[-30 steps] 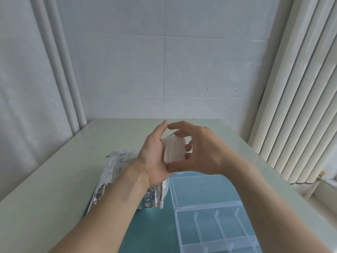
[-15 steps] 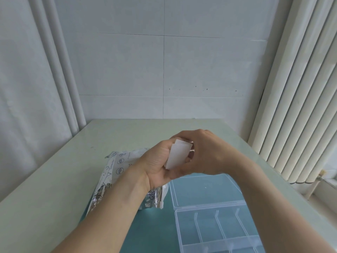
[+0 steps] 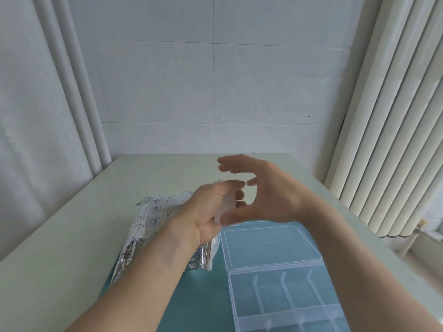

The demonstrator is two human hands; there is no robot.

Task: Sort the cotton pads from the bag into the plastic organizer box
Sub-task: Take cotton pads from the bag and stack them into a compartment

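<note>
Head view, left hand [image 3: 211,212]: fingers curled around a small stack of white cotton pads [image 3: 226,203], held in the air above the far edge of the box lid.
Head view, right hand [image 3: 266,195]: fingers spread and slack, gripping nothing, just beside the stack; blurred.
Head view, bag [image 3: 153,224]: printed foil pouch lying flat under the left wrist.
Head view, organizer box [image 3: 282,298]: clear, lid open flat; visible compartments look empty.
Step advice: pinch 1 portion cleanly off the stack, then lower it flat into 1 compartment between the dividers.
Surface: pale table [image 3: 72,224] with a teal mat [image 3: 199,295] beneath bag and box.
Room: tiled wall, vertical blinds [image 3: 395,116] at right.
</note>
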